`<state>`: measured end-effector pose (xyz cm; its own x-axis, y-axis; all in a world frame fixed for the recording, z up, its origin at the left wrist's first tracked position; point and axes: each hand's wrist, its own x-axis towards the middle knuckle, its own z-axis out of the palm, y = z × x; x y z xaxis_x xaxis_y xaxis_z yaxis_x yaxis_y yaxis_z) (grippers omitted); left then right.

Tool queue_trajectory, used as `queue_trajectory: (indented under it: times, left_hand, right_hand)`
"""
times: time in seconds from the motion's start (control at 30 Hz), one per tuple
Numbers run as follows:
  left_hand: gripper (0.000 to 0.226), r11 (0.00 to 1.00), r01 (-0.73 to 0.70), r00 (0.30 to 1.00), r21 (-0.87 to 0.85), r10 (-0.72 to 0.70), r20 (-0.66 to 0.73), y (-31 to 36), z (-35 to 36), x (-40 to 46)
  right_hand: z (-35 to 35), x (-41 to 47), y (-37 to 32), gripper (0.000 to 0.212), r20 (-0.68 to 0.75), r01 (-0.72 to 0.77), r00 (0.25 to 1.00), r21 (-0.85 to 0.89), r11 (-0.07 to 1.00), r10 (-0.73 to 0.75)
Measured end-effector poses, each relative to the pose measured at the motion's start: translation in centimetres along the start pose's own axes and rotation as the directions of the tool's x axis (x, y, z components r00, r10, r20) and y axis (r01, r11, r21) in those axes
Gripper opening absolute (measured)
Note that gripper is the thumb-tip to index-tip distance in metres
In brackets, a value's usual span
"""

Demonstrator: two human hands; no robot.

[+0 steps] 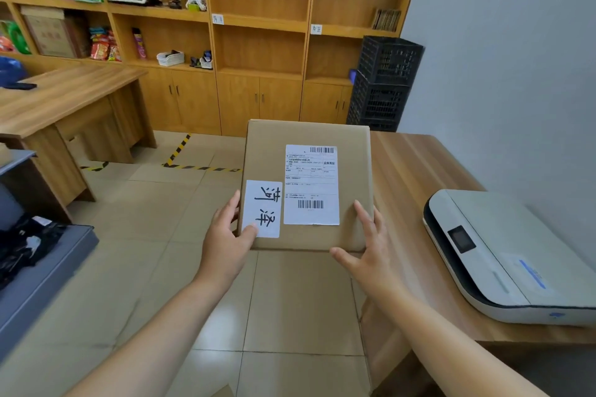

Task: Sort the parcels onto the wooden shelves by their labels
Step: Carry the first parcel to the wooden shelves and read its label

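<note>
You held the parcel between both hands, shelves behind it, printer on the table right.

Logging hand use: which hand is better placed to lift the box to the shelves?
Probably both: the left hand clamps the cardboard box by its handwritten label; the right hand grips the opposite corner.

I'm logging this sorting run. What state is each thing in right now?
Box: closed, held up in both hands, labels facing the camera.
Left hand: gripping the box's left edge, thumb on the handwritten label.
Right hand: holding the box's near right corner.
Cabinet doors: shut.
Crates: stacked.
Printer: lid closed.
</note>
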<state>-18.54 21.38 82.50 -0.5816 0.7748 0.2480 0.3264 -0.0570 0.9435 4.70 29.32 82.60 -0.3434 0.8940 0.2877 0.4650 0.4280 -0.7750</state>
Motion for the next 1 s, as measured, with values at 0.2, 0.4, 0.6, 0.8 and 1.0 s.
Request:
queue_trajectory:
  times: [0.2,0.4,0.6,0.8,1.0]
  left_hand:
    - [0.07,0.989,-0.078,0.996,0.128,0.07,0.061,-0.3,5.2,6.6]
    - [0.063,0.982,-0.093,0.993,0.166,0.079,0.087,-0.1,10.6,13.7]
    - [0.063,0.977,-0.088,0.994,0.196,0.075,0.074,-0.5,13.3,19.8]
    - [0.066,0.971,-0.094,0.994,0.22,0.08,0.072,-2.0,13.5,26.6]
    - [0.068,0.979,-0.113,0.99,0.167,0.097,0.101,-4.0,13.5,35.6]
  right_hand:
    - [-0.6,8.9,3.6,0.086,0.042,-0.02,0.999,0.053,0.998,0.018]
    - [-1.8,18.3,7.0,0.085,0.088,-0.013,0.996,0.073,0.997,0.007]
    - [-1.3,25.8,9.0,0.085,0.121,0.018,0.992,0.105,0.994,-0.03]
    - [0.9,32.7,9.2,0.085,0.144,0.03,0.989,0.101,0.994,-0.044]
    - [4.2,41.0,9.2,0.085,0.096,0.047,0.994,0.1,0.994,-0.057]
